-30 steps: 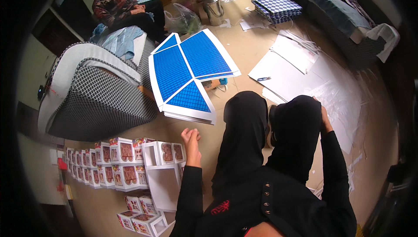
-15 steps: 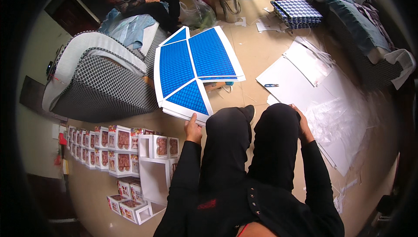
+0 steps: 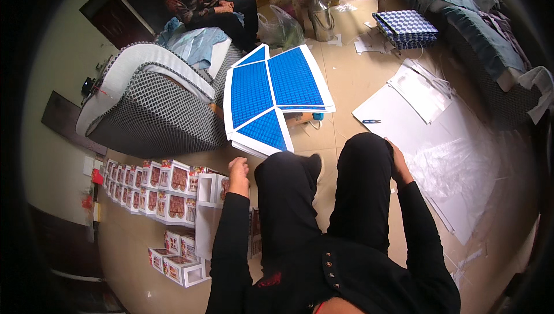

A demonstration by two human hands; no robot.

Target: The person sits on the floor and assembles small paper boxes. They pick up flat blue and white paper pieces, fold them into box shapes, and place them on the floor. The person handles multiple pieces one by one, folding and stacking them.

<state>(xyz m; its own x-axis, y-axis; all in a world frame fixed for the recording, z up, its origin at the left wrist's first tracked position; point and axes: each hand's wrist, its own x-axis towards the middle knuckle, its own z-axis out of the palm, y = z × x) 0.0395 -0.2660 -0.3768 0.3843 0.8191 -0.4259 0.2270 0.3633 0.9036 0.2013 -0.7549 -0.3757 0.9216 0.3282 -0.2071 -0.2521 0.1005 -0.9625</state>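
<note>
The left hand [image 3: 238,174] is partway open, fingers loosely curled, with nothing visible in it, just short of a stack of blue-gridded card sheets [image 3: 250,98] at its one o'clock. The right hand [image 3: 401,167] rests against the right knee [image 3: 363,164], fingers partly hidden, so I cannot tell how open it is or whether it holds anything; the stack lies toward its ten o'clock. Each sheet is probably light, fairly stiff, easily creased and a little slippery. The white border [image 3: 251,143] at the stack's six o'clock looks best for pinching.
</note>
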